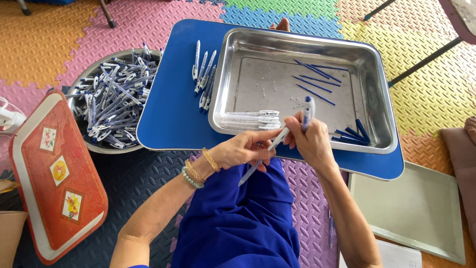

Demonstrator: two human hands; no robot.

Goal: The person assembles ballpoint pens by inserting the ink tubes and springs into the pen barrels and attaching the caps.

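My left hand (244,149) grips the lower barrel of a white and blue pen (277,140) near the front edge of the blue table (171,114). My right hand (310,141) holds the pen's upper part, its blue tip (308,108) sticking up above my fingers. Both hands meet just in front of a steel tray (382,89). In the tray lie a stack of clear pen barrels (250,120), several blue refills (315,79), blue caps (353,135) and small springs (263,87).
Finished pens (204,74) lie on the table left of the tray. A round metal bowl (82,84) heaped with pens stands on the floor at left, beside a red lid (49,173). A grey tray lid (414,208) lies at right on foam mats.
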